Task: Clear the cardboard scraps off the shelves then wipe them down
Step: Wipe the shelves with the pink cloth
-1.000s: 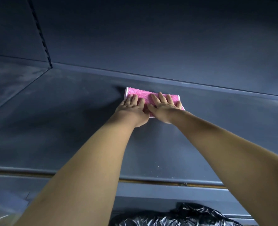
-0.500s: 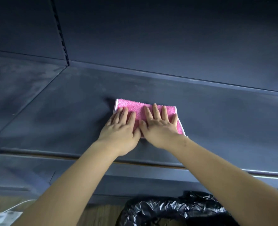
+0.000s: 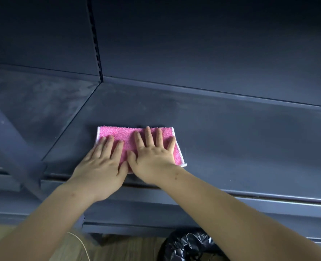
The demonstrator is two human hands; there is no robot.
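A folded pink cloth with a white hem lies flat on the dark blue-grey shelf, close to its front edge. My left hand presses on the cloth's left part with straight fingers. My right hand lies flat on the cloth's right part, fingers spread. The two thumbs nearly touch. No cardboard scraps show on the shelf.
The shelf's back panel rises behind, with a slotted upright at the left. A neighbouring shelf looks dusty. Below lie a lower shelf lip, a black bin bag, a wooden floor and a thin cable.
Both hands have drawn the pink cloth from the back of the shelf toward its front edge, staying flat on it. The view has shifted right and down.
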